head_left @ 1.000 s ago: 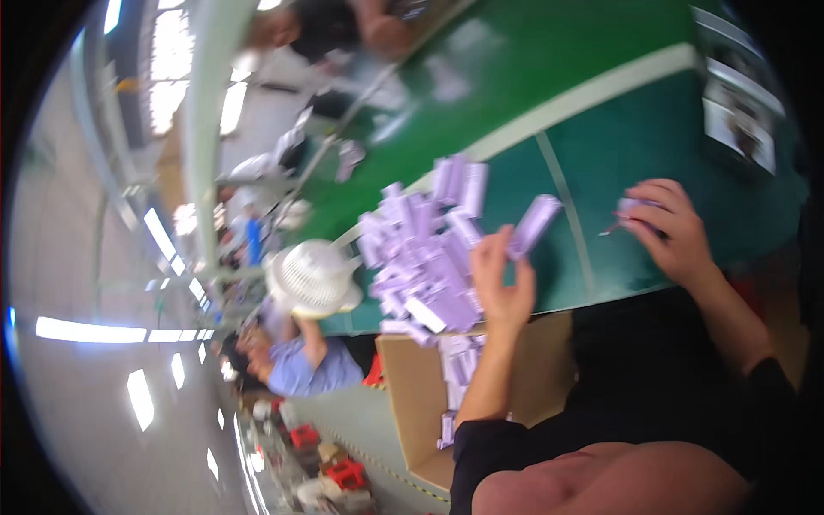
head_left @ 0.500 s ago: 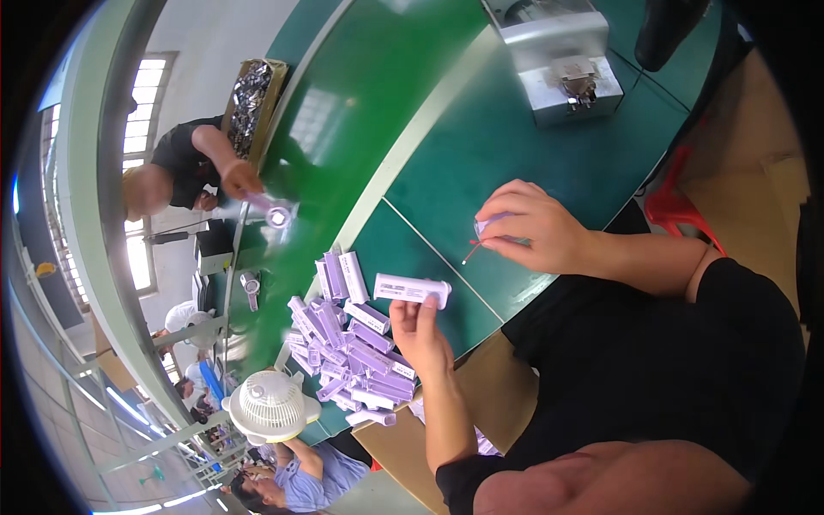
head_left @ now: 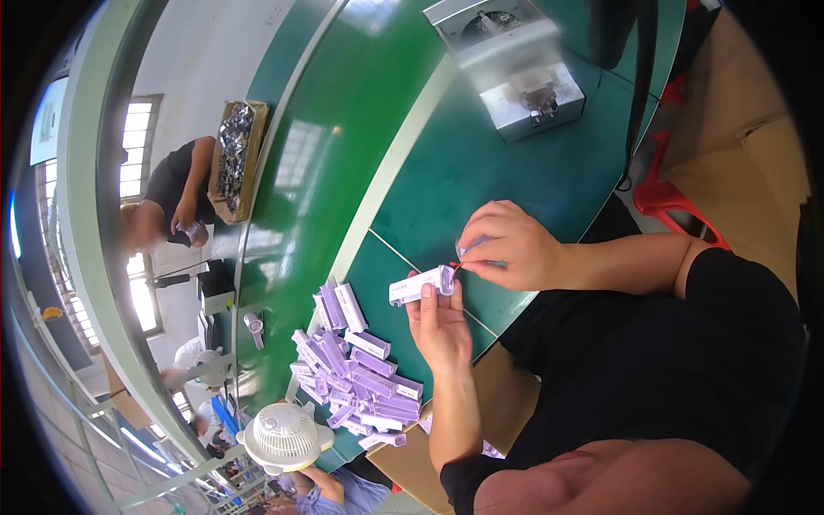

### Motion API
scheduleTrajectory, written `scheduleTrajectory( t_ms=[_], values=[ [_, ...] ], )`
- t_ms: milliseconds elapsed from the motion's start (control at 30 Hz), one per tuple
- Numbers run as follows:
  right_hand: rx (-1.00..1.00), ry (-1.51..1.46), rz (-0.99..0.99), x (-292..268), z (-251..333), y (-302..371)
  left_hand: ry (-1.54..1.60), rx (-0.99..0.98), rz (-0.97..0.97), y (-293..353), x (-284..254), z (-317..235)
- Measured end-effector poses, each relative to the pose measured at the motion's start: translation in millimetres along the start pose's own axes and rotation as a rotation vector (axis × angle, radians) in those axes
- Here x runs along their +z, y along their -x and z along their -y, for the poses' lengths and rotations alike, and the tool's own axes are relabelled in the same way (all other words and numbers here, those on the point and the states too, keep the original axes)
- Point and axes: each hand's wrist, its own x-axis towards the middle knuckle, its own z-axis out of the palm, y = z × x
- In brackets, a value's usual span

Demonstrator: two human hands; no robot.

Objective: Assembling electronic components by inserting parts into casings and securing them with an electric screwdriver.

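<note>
1. Background: a barred window (head_left: 136, 142), then a co-worker's hand (head_left: 184, 215) near a carton (head_left: 227, 212) of metal parts, on the far side of the green bench (head_left: 412, 206).
2. White fan (head_left: 286, 433): located just beside the pile.
3. Pile of lilac casings (head_left: 356, 378): loose and overlapping. Outstanding quantity, by judgement: considerable. More lilac pieces show at the cardboard box (head_left: 403, 463) below the near edge; their state of completion cannot be determined.
4. Left hand (head_left: 442, 330): thumb and fingers clamped on the held casing (head_left: 421, 286), which is raised over the bench, right of the pile, one end facing the right hand.
5. Right hand (head_left: 506, 249): fingertips together on a small lilac part (head_left: 473, 246) with a red lead (head_left: 456, 265). The lead is at the casing's end; contact is unclear. Status, by judgement: joining not complete.
6. Clearance: the near bench edge passes below the left wrist. Green surface extends from the right hand toward the metal machine (head_left: 532, 94). The red stool (head_left: 665, 202) stands beyond the edge.
</note>
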Motion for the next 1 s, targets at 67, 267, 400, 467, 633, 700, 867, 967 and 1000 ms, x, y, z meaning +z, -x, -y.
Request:
scheduleTrajectory(
  t_ms=[67,267,400,467,633,700,867,967,1000],
  values=[
    [-0.008,0.010,-0.026,0,1,-2,-0.012,0.013,-0.003,0,4,1],
    [-0.011,0.042,-0.066,-1,2,-4,-0.015,0.024,-0.029,-2,1,4],
    [-0.068,0.034,-0.035,1,1,-1,-0.046,0.019,-0.045,0,9,5],
    [-0.077,0.027,-0.024,3,2,0,-0.060,0.025,-0.052,3,17,4],
    [-0.061,0.038,0.004,2,2,1,-0.254,0.182,0.124,10,25,-2],
    [-0.052,0.039,0.009,0,1,0,-0.352,0.221,0.131,10,22,-4],
    [-0.033,0.015,0.029,-4,-2,2,-0.595,0.364,0.116,10,26,0],
    [-0.017,-0.001,0.052,-13,-2,3,-0.644,0.420,0.141,10,27,6],
    [-0.006,-0.001,0.064,-18,-1,4,-0.685,0.458,0.142,10,29,7]
  ],
)
